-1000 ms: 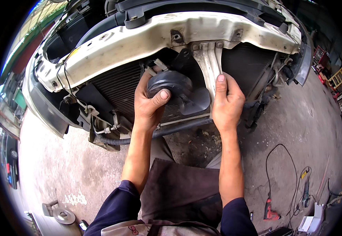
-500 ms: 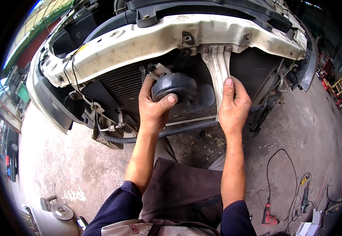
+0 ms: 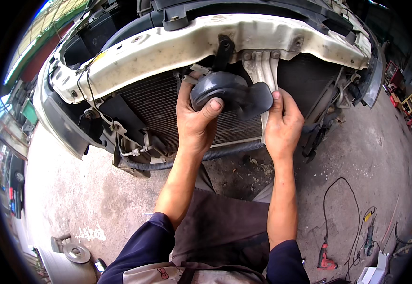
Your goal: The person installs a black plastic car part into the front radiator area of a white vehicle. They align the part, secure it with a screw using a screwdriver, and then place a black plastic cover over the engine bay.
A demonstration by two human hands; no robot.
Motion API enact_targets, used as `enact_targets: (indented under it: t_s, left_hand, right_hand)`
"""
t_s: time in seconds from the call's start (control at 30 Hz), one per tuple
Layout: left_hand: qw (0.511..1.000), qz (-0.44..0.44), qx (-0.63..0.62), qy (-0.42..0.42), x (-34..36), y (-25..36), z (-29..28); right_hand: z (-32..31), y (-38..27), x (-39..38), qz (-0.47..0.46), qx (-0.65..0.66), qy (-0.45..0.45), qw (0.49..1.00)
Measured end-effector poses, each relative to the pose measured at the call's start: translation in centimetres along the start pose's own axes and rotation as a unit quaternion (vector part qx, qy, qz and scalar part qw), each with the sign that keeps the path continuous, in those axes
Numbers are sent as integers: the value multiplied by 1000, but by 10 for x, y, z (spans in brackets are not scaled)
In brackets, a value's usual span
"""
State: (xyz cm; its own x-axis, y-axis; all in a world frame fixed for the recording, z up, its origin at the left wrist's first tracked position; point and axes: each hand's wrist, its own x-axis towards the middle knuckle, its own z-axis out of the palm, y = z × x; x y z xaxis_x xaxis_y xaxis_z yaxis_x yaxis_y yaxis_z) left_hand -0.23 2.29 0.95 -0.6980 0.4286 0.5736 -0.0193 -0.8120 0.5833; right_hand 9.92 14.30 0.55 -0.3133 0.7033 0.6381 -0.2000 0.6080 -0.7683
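Note:
A black snail-shaped car horn (image 3: 220, 90) is gripped in my left hand (image 3: 199, 120), thumb across its front and fingers behind it. The horn's flared mouth points right. From the horn rises a black metal mounting strip (image 3: 223, 54), whose holed upper end lies against the white crossbeam (image 3: 177, 45). A pale connector (image 3: 201, 69) shows above my left fingers. My right hand (image 3: 284, 123) is closed at the edge of the white upright brace (image 3: 261, 71), its thumb beside the rim of the horn's mouth. My right fingertips are hidden behind.
Behind the horn stands the finned radiator (image 3: 149, 106). A ribbed black hose (image 3: 234, 150) crosses below it, and thin wires hang at the left. On the concrete floor at right lie a red power drill (image 3: 326, 258) and its cord; a metal disc (image 3: 76, 253) sits lower left.
My left hand has moved the horn up and right, bringing its mouth beside my right thumb. The strip's top now overlaps the hole area on the crossbeam. My right hand has stayed nearly still.

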Motion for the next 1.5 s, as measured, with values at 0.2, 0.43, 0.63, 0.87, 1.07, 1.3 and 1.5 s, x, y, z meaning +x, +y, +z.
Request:
enact_targets:
  t_s: [0.2, 0.43, 0.63, 0.87, 1.07, 1.3, 1.5]
  left_hand:
    - [1000, -4, 3, -1, 1, 3, -2]
    - [994, 36, 94, -36, -6, 8, -21]
    - [972, -83, 98, -198, -35, 35, -55]
    - [883, 41, 271, -382, -43, 40, -56]
    - [855, -58, 309, -412, -72, 32, -59]
    - [930, -365, -25, 38, -233, -24, -98]
    - [664, -556, -467, 181, -254, -71, -118]
  right_hand:
    - [1, -3, -1, -5, 3, 3, 1000]
    - [0, 2, 1, -11, -7, 2, 1000]
    - [-10, -12, -29, -132, -153, 0, 979]
    - [-21, -22, -73, -202, -28, 8, 979]
    - [-57, -35, -100, -54, -143, -269, 951]
    - [-95, 42, -188, 159, -63, -295, 940]
    - [-82, 65, -248, 145, 2, -314, 938]
